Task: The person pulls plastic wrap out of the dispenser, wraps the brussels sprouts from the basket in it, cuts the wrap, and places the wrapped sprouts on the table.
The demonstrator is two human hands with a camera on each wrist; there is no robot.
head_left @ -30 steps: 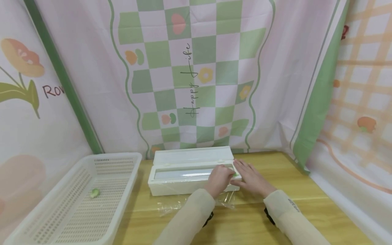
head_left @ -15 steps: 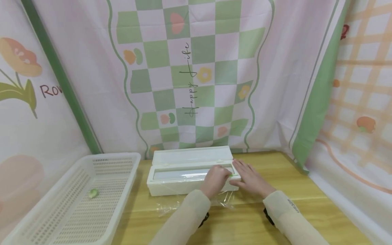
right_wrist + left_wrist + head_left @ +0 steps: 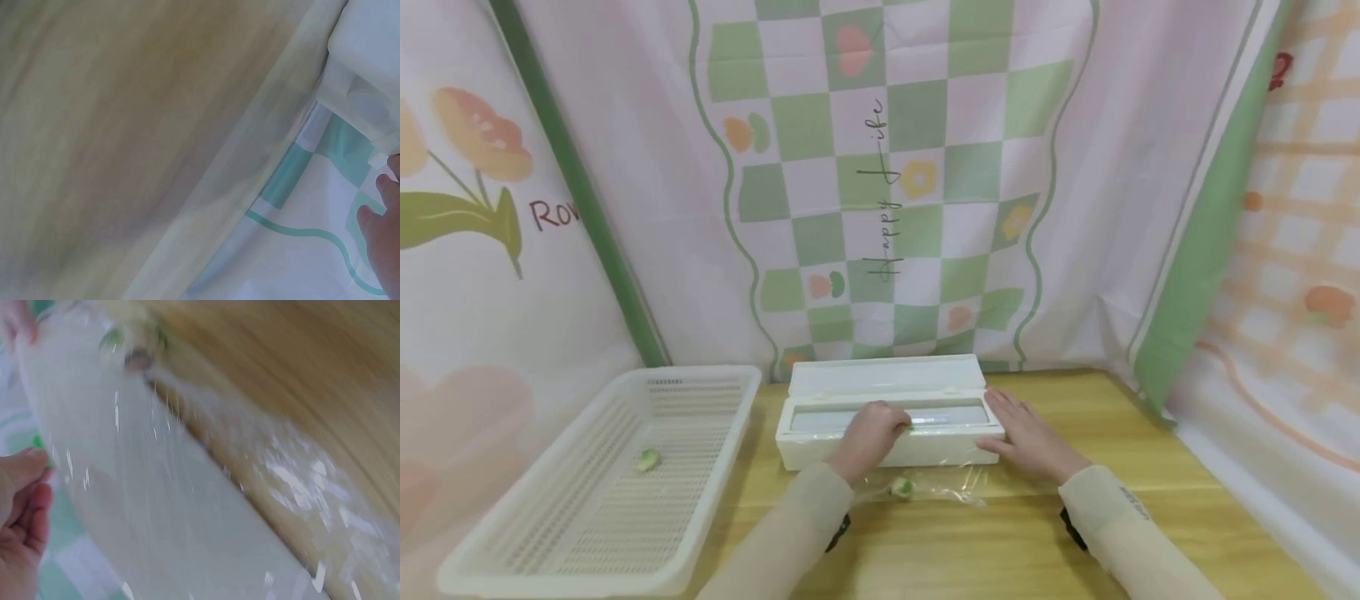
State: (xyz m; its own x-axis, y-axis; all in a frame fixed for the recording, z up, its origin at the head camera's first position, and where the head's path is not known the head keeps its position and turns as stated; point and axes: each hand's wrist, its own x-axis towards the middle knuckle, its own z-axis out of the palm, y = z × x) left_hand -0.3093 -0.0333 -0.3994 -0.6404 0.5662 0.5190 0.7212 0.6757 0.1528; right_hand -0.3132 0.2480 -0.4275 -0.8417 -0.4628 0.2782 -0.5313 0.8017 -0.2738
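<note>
A white cling film dispenser [image 3: 940, 452] stands on the table with its lid raised at the back, a pale roll visible inside. My left hand [image 3: 868, 437] pinches the small green slide cutter [image 3: 39, 442] on the dispenser's front rim, near the middle. At the right end my right hand [image 3: 1030, 437] rests with fingers straight along the side and thumb on the front. Clear cling film [image 3: 955, 493] hangs over the front and spreads on the table. A small round green-and-white vegetable [image 3: 902, 487] lies at the film, just in front of the dispenser.
To the left stands a white perforated basket [image 3: 673, 583], with another small green-and-white vegetable [image 3: 648, 459] on its bottom. Behind the wooden table [image 3: 970, 550] hangs a checked fabric curtain [image 3: 917, 175]; more fabric closes off both sides.
My left hand has slid the slide cutter leftward along the rim, from the right end to about the middle. The vegetable in front has come into sight. My right hand stays at the right end.
</note>
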